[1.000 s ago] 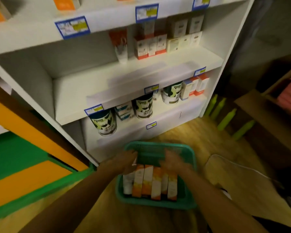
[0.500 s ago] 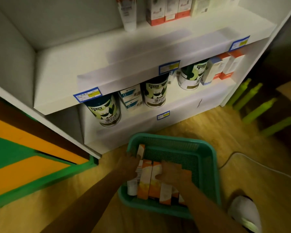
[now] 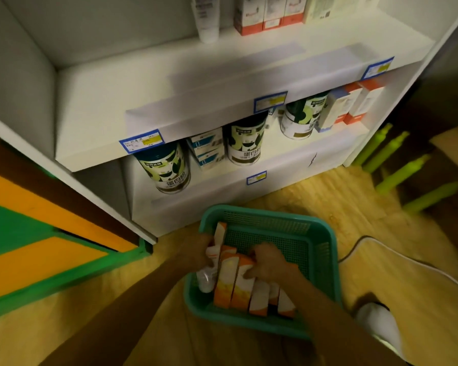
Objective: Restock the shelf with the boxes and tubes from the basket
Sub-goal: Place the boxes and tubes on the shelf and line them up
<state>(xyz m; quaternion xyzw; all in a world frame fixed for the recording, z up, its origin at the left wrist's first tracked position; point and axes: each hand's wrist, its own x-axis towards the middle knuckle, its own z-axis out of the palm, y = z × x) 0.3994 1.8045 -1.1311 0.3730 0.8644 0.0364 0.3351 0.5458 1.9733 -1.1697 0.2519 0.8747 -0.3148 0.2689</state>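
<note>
A teal basket (image 3: 320,249) sits on the wooden floor before the white shelf (image 3: 148,101). Inside lie several orange-and-white boxes (image 3: 226,283) side by side, with a white tube (image 3: 206,280) at their left. My left hand (image 3: 198,247) grips a tilted orange-and-white box (image 3: 220,232) at the basket's left wall. My right hand (image 3: 269,264) is closed over the tops of the middle boxes. The middle shelf board is bare at the front left; a white tube (image 3: 205,19) and boxes (image 3: 267,14) stand at its back.
The bottom shelf holds green-and-white cans (image 3: 167,167), blue-white boxes (image 3: 206,147) and red-white boxes (image 3: 354,104). A green-and-orange panel (image 3: 37,249) lies left. A white cable (image 3: 407,262) and a white shoe (image 3: 381,326) are right of the basket. Green stool legs (image 3: 397,175) stand at right.
The view has dropped and come closer to the basket. Both hands went from its far rim down onto the boxes; the left hand has tilted one box up on end.
</note>
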